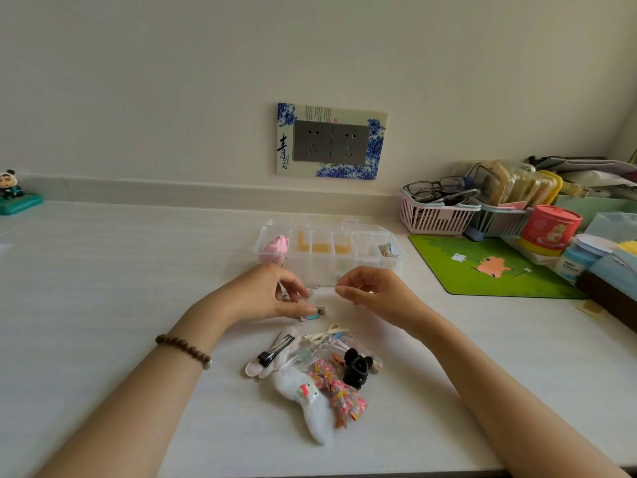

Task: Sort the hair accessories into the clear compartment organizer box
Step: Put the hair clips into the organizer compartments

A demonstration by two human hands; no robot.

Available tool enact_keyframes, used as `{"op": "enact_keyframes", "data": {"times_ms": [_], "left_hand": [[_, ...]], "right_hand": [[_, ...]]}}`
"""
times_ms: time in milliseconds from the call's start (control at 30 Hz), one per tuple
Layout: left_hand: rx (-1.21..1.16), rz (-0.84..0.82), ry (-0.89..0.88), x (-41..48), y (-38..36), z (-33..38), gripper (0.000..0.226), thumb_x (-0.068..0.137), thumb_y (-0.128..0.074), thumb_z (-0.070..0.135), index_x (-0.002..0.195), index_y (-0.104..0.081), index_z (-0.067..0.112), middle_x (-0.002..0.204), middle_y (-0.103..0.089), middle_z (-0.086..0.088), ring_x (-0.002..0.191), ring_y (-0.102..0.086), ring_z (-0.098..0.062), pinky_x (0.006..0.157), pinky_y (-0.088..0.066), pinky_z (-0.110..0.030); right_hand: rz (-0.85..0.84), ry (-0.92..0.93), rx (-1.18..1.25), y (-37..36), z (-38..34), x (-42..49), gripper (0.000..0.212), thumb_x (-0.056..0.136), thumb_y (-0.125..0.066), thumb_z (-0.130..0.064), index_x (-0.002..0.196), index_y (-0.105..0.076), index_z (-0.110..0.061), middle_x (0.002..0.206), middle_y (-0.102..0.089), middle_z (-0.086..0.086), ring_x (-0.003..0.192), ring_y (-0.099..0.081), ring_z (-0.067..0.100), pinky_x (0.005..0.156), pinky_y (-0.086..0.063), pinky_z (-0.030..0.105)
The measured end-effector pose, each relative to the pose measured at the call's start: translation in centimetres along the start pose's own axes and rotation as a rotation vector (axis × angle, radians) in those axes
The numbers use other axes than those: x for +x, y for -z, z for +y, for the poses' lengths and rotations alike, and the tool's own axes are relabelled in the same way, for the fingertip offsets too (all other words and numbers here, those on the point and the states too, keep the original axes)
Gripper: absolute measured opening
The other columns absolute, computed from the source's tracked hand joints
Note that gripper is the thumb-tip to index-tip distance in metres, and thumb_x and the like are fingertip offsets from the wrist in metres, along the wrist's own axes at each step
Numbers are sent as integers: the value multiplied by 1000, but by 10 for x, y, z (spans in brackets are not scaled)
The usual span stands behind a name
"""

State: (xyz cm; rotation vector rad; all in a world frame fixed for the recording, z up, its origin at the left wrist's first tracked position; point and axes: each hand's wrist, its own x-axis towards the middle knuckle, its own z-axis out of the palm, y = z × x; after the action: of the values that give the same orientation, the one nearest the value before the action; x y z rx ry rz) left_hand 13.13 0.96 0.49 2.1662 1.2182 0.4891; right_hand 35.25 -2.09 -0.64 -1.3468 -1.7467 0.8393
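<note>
Pinches small clips [314, 289] with left hand [269, 294], just before organizer box [365, 267] near back edge of the counter [103, 270]; curls right hand [379, 293] fingers narrow, hold impossible to tell.

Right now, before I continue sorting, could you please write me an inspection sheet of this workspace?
Surface: white desk top, no spills seen.
Job's things: clear plastic compartment organizer box, pink plush piece in its leftmost compartment; black claw clip and floral fabric bow unsorted in front.
Clutter: pink slatted basket holding glasses, green mouse pad, both right.
Grippers: left hand pinches a small metal clip; right hand curled, contents unclear.
Cables: nothing seen.
Surroundings: grey double wall socket.
</note>
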Motion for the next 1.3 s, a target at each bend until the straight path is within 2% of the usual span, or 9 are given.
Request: {"op": "enact_keyframes", "data": {"times_ms": [100,267,367,433,600,800,933,1067,1300], "left_hand": [[55,-27,-7,0,-1,0,39,61,-82,43,96,-70,29,93,-68,11,85,-63,-8,80,-52,-25],[-1,64,-49,1,-3,3,29,67,-75,46,90,-72,28,78,-64,12,73,-57,-6,67,-44,-16],[-234,141,-119,3,-2,10,35,70,-64,59,94,-72,35,96,-72,4,106,-60,-17,99,-44,-36],[-400,141,-136,3,-3,18,35,74,-59,54,101,-70,34,83,-72,5,94,-65,-10,109,-34,-42],[-611,89,-104,1,-12,27,35,80,-57,36,109,-67,19,71,-68,6,70,-62,-6,77,-52,-17],[-583,104,-126,3,-14,24,20,86,-60,20,105,-67,22,90,-73,7,73,-62,0,71,-51,-13],[-357,223,-121,8,-8,9,18,82,-66,28,100,-68,28,99,-69,4,91,-65,-7,77,-46,-12],[-280,218,-89,6,3,1,14,79,-71,27,93,-71,28,98,-70,3,86,-64,-5,70,-43,-9],[26,22,12,-1,12,0,26,66,-77,46,89,-71,35,106,-60,18,96,-53,-7,66,-36,-15]], "right_hand": [[7,8,-12,1,0,-1,13,80,-69,-26,87,-68,-15,86,-68,1,75,-58,13,80,-51,36],[25,24,-35,1,-1,-2,10,81,-68,-28,87,-68,-19,86,-68,-2,76,-58,11,76,-49,29],[21,26,31,2,-5,-2,15,86,-61,-30,99,-65,-24,95,-68,-4,82,-63,8,72,-50,20],[-22,12,147,2,-9,-2,24,88,-57,-29,109,-63,-22,100,-70,-3,88,-67,10,73,-54,22],[39,-11,394,3,-14,-7,14,85,-62,-17,94,-68,-9,81,-74,4,71,-70,17,60,-54,22],[83,-118,737,27,-22,-1,10,77,-63,-11,86,-66,-7,74,-70,2,61,-65,7,56,-53,14],[438,-3,228,59,-25,27,14,83,-64,-13,95,-68,-7,80,-71,3,60,-66,2,58,-53,14],[419,87,-186,68,-18,56,9,81,-68,-12,89,-66,-9,77,-69,3,62,-64,2,68,-53,22],[469,162,-239,52,-20,55,17,84,-64,-12,100,-69,-14,87,-70,0,81,-66,16,81,-55,31]]}}
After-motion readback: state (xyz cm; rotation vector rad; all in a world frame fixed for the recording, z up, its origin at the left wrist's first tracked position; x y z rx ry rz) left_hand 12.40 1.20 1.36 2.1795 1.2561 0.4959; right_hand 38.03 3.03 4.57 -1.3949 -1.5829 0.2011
